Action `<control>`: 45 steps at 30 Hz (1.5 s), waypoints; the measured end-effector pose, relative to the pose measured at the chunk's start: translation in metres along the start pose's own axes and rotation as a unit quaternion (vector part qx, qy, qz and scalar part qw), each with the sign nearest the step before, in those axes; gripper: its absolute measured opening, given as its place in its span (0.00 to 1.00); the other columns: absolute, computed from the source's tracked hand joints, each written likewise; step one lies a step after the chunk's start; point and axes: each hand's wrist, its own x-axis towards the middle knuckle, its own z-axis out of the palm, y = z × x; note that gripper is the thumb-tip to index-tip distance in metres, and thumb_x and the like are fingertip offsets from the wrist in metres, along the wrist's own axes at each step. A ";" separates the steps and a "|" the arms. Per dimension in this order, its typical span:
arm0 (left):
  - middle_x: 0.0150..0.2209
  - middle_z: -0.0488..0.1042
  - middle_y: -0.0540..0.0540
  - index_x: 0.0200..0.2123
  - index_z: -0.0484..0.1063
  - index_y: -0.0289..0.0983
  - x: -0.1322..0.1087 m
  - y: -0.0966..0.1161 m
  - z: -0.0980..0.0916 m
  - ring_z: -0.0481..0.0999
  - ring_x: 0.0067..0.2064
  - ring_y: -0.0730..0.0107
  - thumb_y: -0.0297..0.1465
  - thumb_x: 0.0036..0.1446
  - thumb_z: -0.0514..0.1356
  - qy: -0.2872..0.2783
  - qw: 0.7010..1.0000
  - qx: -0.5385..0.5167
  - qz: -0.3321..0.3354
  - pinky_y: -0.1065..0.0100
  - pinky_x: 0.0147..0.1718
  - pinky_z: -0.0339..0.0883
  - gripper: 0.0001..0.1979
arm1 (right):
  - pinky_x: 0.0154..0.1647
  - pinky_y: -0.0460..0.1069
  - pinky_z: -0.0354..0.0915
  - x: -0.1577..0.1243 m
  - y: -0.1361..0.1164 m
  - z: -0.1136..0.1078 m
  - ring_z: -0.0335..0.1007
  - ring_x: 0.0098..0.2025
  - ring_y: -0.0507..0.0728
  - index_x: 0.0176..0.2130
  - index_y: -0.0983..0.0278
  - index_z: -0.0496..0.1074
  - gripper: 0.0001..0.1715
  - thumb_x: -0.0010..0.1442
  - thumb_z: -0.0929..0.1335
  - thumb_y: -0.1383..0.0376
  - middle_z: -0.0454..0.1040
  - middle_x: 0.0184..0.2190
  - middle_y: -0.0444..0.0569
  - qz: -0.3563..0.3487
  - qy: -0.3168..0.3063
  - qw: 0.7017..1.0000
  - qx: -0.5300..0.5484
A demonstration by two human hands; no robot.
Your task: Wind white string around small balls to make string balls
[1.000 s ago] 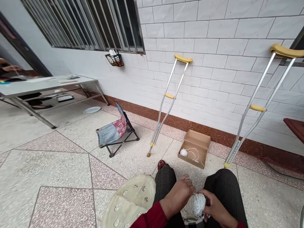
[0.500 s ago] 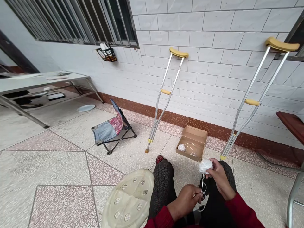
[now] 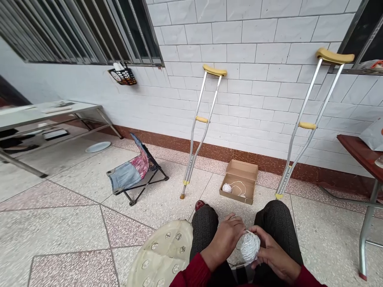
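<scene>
A ball of white yarn (image 3: 250,247) sits between my hands, low over my lap. My right hand (image 3: 273,255) grips it from the right, thumb and fingers curved around its side. At its upper left is my left hand (image 3: 227,236), with bent fingers close against the ball. Those fingers appear closed on the yarn strand, though their tips and the strand are mostly hidden. Beyond my knees, an open cardboard box (image 3: 238,196) on the floor contains a second, smaller white yarn ball (image 3: 227,187) and a loose strand.
Two crutches (image 3: 191,159) (image 3: 289,171) lean against the tiled wall. To the left are a folding chair (image 3: 127,175), a pale round stool (image 3: 163,255) and a long table (image 3: 74,107). A red-topped table (image 3: 357,153) stands at the right.
The yarn ball and my right hand have come lower and closer to me. My left hand has risen from below, where it pinched the strand, to the ball's side. The view has shifted slightly right.
</scene>
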 end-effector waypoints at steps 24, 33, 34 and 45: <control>0.32 0.76 0.47 0.30 0.73 0.36 -0.010 -0.035 0.009 0.73 0.38 0.67 0.33 0.66 0.50 0.050 0.985 -0.113 -0.124 0.68 0.42 0.63 0.16 | 0.21 0.44 0.61 -0.016 -0.115 0.000 0.67 0.28 0.53 0.53 0.59 0.66 0.35 0.47 0.77 0.59 0.71 0.31 0.45 -0.123 0.046 0.990 0.055; 0.53 0.73 0.43 0.56 0.68 0.39 0.021 -0.042 -0.009 0.69 0.55 0.58 0.31 0.59 0.56 0.156 0.956 -0.163 -0.186 0.56 0.57 0.58 0.20 | 0.31 0.48 0.70 0.011 -0.119 0.009 0.66 0.37 0.55 0.50 0.57 0.68 0.30 0.48 0.75 0.64 0.69 0.41 0.46 -0.171 0.097 0.979 -0.052; 0.55 0.71 0.43 0.57 0.67 0.39 0.027 -0.033 -0.015 0.67 0.57 0.59 0.32 0.61 0.55 0.175 0.945 -0.215 -0.173 0.57 0.59 0.56 0.20 | 0.30 0.48 0.70 0.019 -0.110 0.010 0.66 0.38 0.56 0.49 0.57 0.68 0.30 0.47 0.75 0.64 0.69 0.41 0.46 -0.158 0.103 0.980 -0.066; 0.34 0.79 0.43 0.37 0.78 0.33 0.053 0.020 0.003 0.76 0.37 0.61 0.43 0.53 0.63 0.079 0.820 -0.549 -0.141 0.64 0.40 0.66 0.18 | 0.34 0.50 0.70 -0.001 -0.109 0.023 0.68 0.39 0.57 0.50 0.57 0.68 0.29 0.48 0.75 0.63 0.71 0.41 0.46 -0.099 0.013 0.990 -0.097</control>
